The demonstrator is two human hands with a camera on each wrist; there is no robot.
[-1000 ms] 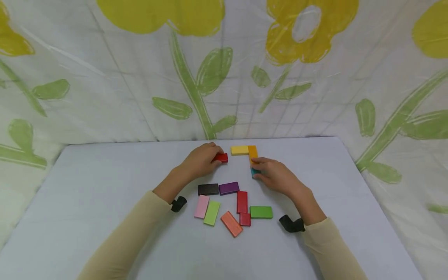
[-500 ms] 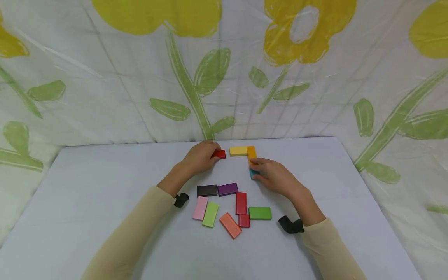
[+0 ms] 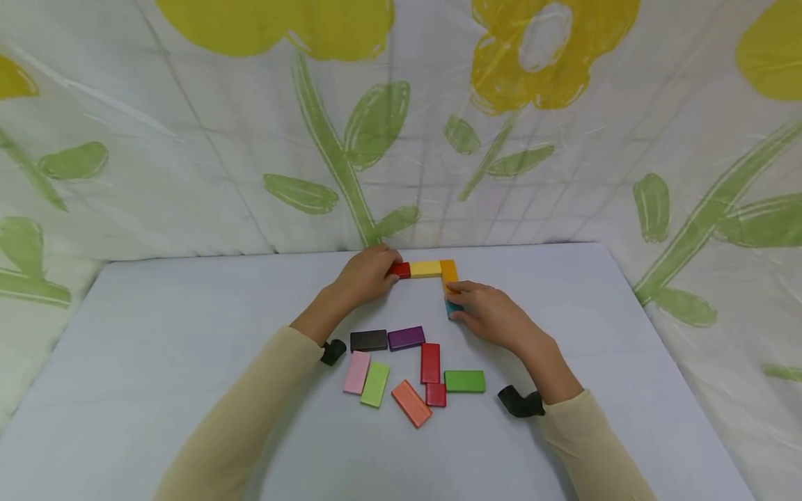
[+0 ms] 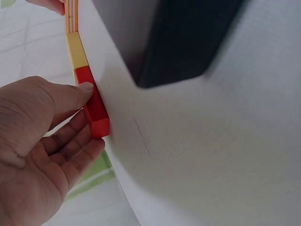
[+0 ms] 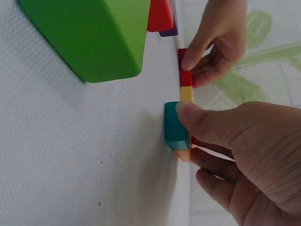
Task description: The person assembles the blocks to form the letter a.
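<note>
My left hand (image 3: 365, 273) pinches a red block (image 4: 95, 107) between thumb and fingers at the table's back edge. The red block's end meets a yellow block (image 3: 426, 268), which in turn touches the top of an orange block (image 3: 448, 270). A teal block (image 5: 174, 123) continues the line from the orange block toward the front. The right hand (image 3: 491, 313) grips the teal block, thumb on its near face and fingers behind; its fingers partly cover the blocks in the head view.
Nearer the front lie black (image 3: 368, 340), purple (image 3: 406, 338), pink (image 3: 356, 372), light green (image 3: 375, 384), coral (image 3: 411, 403) and green (image 3: 464, 381) blocks, plus a long red block (image 3: 430, 362) and a small red block (image 3: 435, 394). A flower-printed cloth (image 3: 250, 139) hangs behind the table.
My left hand has moved the red block back and to the right, closing its gap to the yellow block. The right hand stays at the teal block.
</note>
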